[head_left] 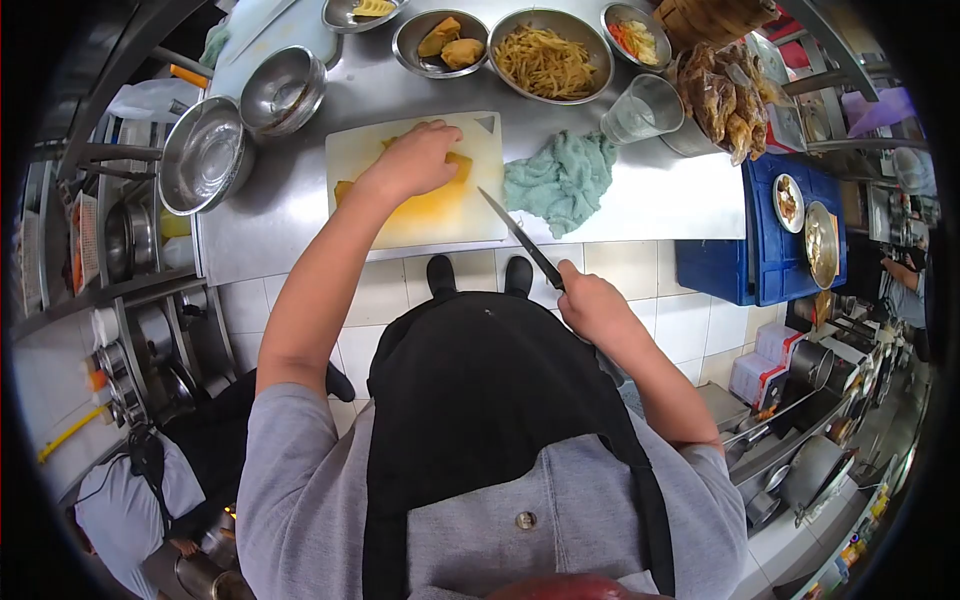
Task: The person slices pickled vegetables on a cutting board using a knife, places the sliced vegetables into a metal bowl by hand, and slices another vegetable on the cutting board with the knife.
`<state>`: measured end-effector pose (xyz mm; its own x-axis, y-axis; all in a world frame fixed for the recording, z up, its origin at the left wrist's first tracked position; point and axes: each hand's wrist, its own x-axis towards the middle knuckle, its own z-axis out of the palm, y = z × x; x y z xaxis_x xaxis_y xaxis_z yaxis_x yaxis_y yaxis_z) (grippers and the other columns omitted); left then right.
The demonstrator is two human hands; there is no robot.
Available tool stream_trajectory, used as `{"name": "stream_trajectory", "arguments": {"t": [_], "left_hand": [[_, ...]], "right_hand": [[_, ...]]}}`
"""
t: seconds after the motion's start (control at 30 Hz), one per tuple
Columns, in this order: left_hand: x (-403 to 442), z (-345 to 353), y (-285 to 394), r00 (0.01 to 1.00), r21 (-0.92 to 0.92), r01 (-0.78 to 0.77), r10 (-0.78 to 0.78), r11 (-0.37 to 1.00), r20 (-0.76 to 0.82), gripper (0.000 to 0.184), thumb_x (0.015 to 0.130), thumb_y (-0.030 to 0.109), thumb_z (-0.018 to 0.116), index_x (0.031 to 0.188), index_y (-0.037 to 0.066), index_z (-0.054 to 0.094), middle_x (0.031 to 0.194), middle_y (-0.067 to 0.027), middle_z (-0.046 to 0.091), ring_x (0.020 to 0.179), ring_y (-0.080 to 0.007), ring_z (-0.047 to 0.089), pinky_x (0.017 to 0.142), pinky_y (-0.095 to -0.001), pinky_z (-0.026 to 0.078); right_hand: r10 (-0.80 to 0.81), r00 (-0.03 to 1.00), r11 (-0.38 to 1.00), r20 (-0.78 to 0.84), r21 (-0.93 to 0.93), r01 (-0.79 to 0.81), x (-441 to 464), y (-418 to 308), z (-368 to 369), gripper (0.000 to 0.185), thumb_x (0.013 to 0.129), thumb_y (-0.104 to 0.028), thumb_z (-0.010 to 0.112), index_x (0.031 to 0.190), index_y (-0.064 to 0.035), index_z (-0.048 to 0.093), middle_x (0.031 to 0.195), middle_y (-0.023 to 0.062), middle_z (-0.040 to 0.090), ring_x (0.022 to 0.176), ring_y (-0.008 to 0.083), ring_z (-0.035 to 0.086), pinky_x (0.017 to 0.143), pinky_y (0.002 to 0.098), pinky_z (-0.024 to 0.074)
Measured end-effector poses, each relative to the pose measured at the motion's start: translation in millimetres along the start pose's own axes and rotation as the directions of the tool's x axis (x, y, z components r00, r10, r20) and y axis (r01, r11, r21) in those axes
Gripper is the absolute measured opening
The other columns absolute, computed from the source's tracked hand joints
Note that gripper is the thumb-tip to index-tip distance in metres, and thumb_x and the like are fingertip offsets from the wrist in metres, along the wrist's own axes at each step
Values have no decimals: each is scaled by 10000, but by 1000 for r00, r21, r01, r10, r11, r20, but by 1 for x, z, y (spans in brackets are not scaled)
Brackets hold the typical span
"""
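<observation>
A white cutting board with a yellow-orange stain lies on the steel table. Over its middle my left hand rests on yellow-orange food pieces, its fingers bent and partly hiding them. My right hand is closed round the black handle of a knife. The blade points up and to the left, its tip by the board's right part. Right of the board lies a crumpled green cloth.
Steel bowls stand at the left; a bowl of yellow strips and others line the back. A clear container and bagged brown food are at the right. Another person is at lower left.
</observation>
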<state>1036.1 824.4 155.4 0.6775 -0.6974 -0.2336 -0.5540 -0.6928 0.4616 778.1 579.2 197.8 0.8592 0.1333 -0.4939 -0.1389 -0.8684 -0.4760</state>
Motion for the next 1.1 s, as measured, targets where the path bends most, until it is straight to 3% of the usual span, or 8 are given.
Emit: {"name": "stream_trajectory", "arguments": {"t": [0.07, 0.13, 0.37, 0.43, 0.47, 0.53, 0.57, 1.1], "left_hand": [[-5, 4, 3, 990, 43, -77, 81, 996, -113, 419, 861, 110, 659, 1268, 14, 642, 1277, -170, 641, 1236, -366, 600, 1060, -458, 498], [-8, 4, 6, 998, 116, -55, 55, 992, 5, 494, 848, 107, 676, 1328, 11, 607, 1383, -158, 581, 1318, -368, 543, 1131, -460, 466], [-14, 21, 7, 971, 45, -231, 227, 972, 76, 483, 845, 116, 707, 1304, 6, 607, 1355, -166, 587, 1315, -381, 540, 1135, -466, 457], [-26, 26, 9, 957, -13, -192, 184, 981, -225, 453, 853, 146, 729, 1270, 10, 620, 1315, -179, 597, 1272, -392, 557, 1098, -471, 475], [-29, 29, 15, 957, -13, -194, 186, 981, -224, 453, 853, 146, 729, 1270, 10, 620, 1315, -179, 597, 1272, -392, 557, 1098, -471, 475], [-36, 40, 31, 949, -51, 121, -131, 991, -288, 440, 856, 172, 753, 1245, 7, 629, 1273, -186, 618, 1243, -396, 566, 1062, -476, 487], [-36, 45, 34, 949, -54, 121, -132, 991, -288, 440, 856, 172, 753, 1245, 7, 629, 1273, -186, 618, 1243, -396, 566, 1062, -476, 487], [-36, 61, 24, 889, -61, -190, 145, 980, -435, 337, 838, 137, 770, 1137, 20, 667, 1221, -147, 644, 1217, -353, 579, 1055, -457, 493]], "right_hand": [[35, 999, 996, -31, 86, -32, 2, 0, 4, 245, 912, -57, 590, 1114, 49, 499, 808, 304, 686, 818, 496, 693, 763, 596, 545], [25, 999, 994, -38, 107, -21, 9, 3, 9, 253, 909, -53, 583, 1122, 57, 500, 810, 315, 683, 822, 500, 691, 767, 599, 543], [18, 994, 996, -111, 84, -9, 28, 4, 21, 306, 897, -57, 577, 1164, 67, 495, 815, 329, 681, 808, 516, 682, 773, 614, 534], [7, 992, 998, -124, 61, 1, 29, 5, 23, 304, 896, -56, 581, 1162, 63, 497, 807, 318, 686, 791, 506, 687, 758, 611, 541], [-2, 990, 999, -138, 40, 8, 29, 6, 24, 301, 894, -54, 585, 1160, 59, 500, 798, 307, 690, 774, 497, 691, 744, 609, 548], [-20, 989, 1000, -149, 13, 22, 28, 4, 22, 308, 886, -34, 570, 1166, 78, 509, 771, 296, 690, 749, 485, 696, 720, 597, 556], [-41, 986, 999, -162, -16, 39, 27, 3, 21, 316, 878, -14, 554, 1173, 96, 518, 744, 285, 689, 724, 473, 701, 696, 584, 564], [-3, 995, 999, -97, -39, -1, 28, -1, 17, 296, 914, -63, 586, 1171, 54, 499, 785, 270, 699, 768, 466, 705, 719, 584, 559]]}}
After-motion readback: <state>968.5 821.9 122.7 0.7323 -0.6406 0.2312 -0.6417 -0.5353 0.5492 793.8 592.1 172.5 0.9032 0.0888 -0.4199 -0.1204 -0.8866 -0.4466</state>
